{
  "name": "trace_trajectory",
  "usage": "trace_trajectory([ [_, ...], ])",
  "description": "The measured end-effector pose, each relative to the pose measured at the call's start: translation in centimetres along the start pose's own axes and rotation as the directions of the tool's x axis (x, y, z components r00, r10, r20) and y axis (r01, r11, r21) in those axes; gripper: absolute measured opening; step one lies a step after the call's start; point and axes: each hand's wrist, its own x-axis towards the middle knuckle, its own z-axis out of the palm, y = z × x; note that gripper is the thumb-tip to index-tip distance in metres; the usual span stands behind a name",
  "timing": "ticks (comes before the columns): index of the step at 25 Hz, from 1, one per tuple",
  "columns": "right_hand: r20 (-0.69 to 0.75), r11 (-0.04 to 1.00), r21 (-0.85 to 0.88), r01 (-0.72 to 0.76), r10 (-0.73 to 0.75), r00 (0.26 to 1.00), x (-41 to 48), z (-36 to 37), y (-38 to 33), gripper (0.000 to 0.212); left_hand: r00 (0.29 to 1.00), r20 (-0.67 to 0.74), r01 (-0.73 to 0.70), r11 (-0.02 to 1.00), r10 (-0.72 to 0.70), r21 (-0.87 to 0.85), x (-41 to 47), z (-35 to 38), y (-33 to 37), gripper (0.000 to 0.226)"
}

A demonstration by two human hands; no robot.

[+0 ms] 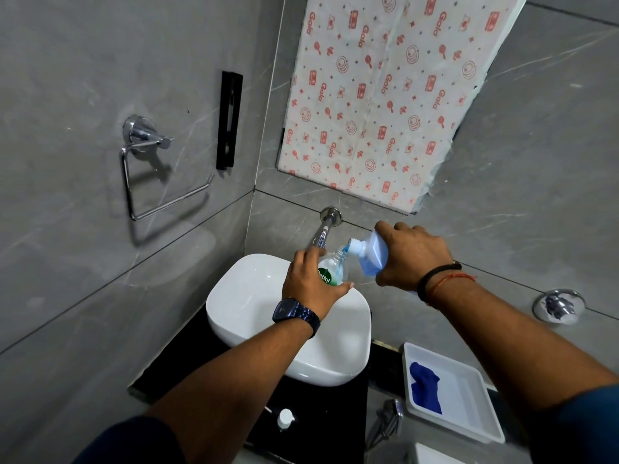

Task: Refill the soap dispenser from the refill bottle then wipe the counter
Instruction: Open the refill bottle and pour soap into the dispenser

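My left hand (310, 283) grips a clear soap dispenser bottle (333, 267) with a green label, held open-topped over the white basin (254, 306). My right hand (412, 257) holds a refill bottle (371, 254) of blue liquid tilted neck-down. Its spout touches the dispenser's mouth and a blue stream runs in. The dispenser's white pump head (285, 418) lies on the black counter (331, 416) in front of the basin. A blue cloth (425, 386) lies in a white tray (469, 406) to the right.
A chrome spout (323, 234) sticks out of the wall just behind the bottles. A chrome valve handle (557, 304) sits on the right wall. A towel ring (150, 175) and a black bracket (229, 120) hang on the left wall.
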Motion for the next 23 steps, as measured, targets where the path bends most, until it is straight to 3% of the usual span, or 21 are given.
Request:
trace_trajectory([
  [23,0.024,1.000,-0.001,0.012,-0.012,1.000,0.75,-0.19,0.02,0.072,1.000,-0.011,0.008,1.000,-0.008,-0.008,0.45,0.19,-0.04,0.073],
])
